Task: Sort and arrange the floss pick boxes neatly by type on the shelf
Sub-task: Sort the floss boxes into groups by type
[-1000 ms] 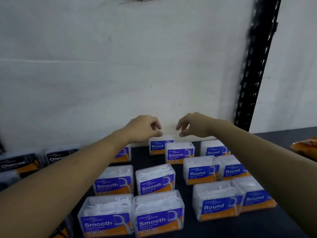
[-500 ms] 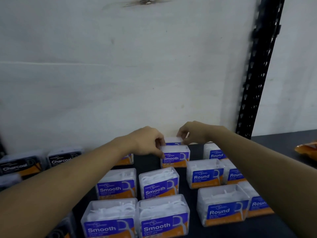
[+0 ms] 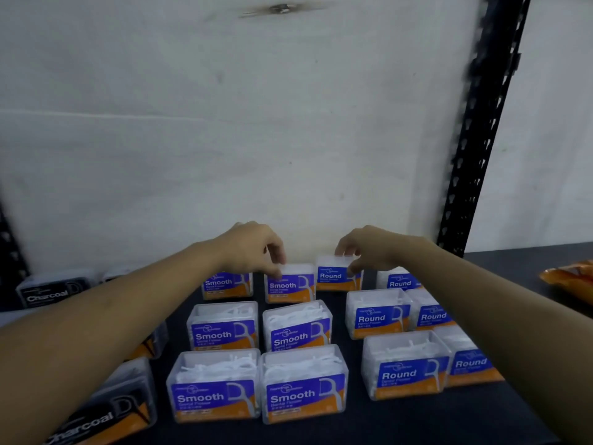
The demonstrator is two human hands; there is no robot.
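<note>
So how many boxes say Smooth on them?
6 Smooth boxes, two by two: front left, front right, middle left, middle right, back left, and back right, which the left hand grips. The left arm may hide others.

The bottom edge crops the near Charcoal box [image 3: 106, 415]; the right edge crops the orange packet [image 3: 571, 275].

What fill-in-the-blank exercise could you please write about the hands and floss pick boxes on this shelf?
1. The left hand pinches the top of a back-row box labelled ____.
2. The right hand grips the neighbouring box, labelled ____.
3. The black boxes at the far left are labelled ____.

Missing words: Smooth; Round; Charcoal.
</note>
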